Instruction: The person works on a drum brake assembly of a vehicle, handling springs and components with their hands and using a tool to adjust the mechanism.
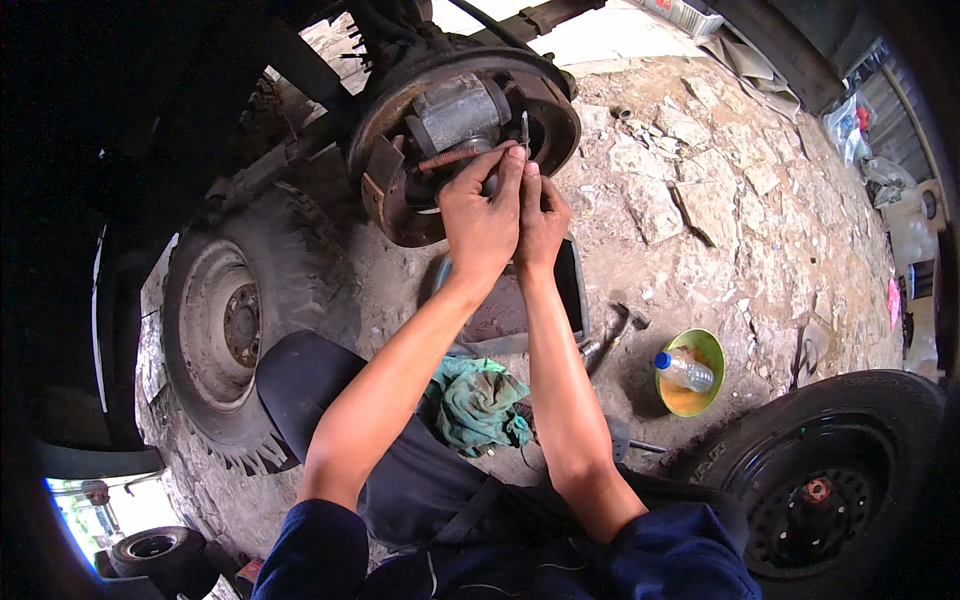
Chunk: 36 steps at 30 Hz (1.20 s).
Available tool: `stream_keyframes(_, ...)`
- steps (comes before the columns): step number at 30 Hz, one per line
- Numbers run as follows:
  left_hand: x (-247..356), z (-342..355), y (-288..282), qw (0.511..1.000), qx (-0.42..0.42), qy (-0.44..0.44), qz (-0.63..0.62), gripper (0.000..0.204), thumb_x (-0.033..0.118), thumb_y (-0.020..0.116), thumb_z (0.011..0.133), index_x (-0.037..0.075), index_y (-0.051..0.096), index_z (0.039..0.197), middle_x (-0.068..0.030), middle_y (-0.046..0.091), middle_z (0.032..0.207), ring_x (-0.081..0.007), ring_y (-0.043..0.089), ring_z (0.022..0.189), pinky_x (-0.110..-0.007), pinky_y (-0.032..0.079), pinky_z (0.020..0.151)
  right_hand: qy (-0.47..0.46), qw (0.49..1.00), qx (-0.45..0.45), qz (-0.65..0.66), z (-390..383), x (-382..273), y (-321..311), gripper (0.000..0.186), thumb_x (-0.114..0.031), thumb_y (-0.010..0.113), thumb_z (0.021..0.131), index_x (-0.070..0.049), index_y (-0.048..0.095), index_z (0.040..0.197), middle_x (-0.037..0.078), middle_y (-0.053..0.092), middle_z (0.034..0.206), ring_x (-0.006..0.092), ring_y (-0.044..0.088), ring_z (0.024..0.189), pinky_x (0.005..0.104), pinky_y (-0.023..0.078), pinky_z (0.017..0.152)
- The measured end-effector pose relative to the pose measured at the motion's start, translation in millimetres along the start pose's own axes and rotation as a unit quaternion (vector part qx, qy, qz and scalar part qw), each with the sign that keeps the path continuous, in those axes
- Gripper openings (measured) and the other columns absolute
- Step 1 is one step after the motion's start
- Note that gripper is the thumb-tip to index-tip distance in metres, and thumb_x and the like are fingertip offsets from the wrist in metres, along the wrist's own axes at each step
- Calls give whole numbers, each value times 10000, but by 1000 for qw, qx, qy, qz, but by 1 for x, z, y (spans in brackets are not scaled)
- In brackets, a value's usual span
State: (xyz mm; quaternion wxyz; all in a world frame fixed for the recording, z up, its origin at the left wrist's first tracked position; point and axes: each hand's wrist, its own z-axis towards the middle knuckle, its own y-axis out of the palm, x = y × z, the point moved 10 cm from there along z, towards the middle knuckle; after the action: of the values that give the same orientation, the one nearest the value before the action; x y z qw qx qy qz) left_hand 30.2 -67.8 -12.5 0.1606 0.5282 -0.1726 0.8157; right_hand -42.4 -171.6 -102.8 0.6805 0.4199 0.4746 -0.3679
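Ahead of me is a drum brake assembly, its round backing plate [362, 160] carrying curved brake shoes [382, 182] and a grey cylinder-shaped part [455, 112]. A reddish-brown coil spring [447, 159] stretches across it below that part. My left hand [482, 210] is closed at the spring's right end, thumb and fingers pinched together. Pressed beside it, my right hand [542, 222] pinches a thin metal rod [525, 126] that points up from between the fingertips. My fingers hide the spot where spring and rod come together.
Beneath the brake stands a dark basin [583, 300]. A green rag [475, 405], a hammer [625, 325] and a green bowl [692, 408] with a plastic bottle [685, 371] lie near my knees. Tyred wheels stand left [300, 290] and lie right [720, 440]. Broken stone slabs [705, 190] cover the ground.
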Motion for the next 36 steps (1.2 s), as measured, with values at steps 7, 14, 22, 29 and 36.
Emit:
stream_keyframes(7,-2,10,-1,997,17,49,65,258,189,692,889,-35,711,1017,-139,726,952,-148,664,864,-283,499,810,67,989,-85,102,11,24,18,437,-352,588,961,47,614,785,-12,543,684,75,427,665,257,359,580)
stream_keyframes(14,0,15,9,977,-24,92,189,265,178,673,883,-30,707,1043,-192,705,1002,-288,668,949,-333,476,901,74,981,-68,169,18,57,31,346,-283,568,983,29,655,864,-32,568,735,52,439,675,234,366,563)
stream_keyframes(22,10,1,23,959,-48,170,221,299,202,645,900,3,694,1117,-158,682,1126,-319,517,1185,-397,366,1042,46,960,-19,277,13,67,34,340,-277,531,1005,27,681,1040,-30,631,888,44,506,765,217,436,652)
stream_keyframes(29,9,-2,11,955,-22,177,238,300,194,663,887,-16,692,1099,-165,672,1083,-324,539,1157,-410,388,1018,64,962,-3,264,8,61,43,320,-289,570,984,6,695,986,-17,646,874,55,530,763,217,445,669)
stream_keyframes(36,2,-8,-9,978,35,116,172,280,202,676,877,-4,701,1064,-171,676,1059,-314,584,1096,-404,460,932,173,950,-12,261,10,53,35,384,-347,670,916,-12,659,731,-52,539,631,38,409,578,230,316,501)
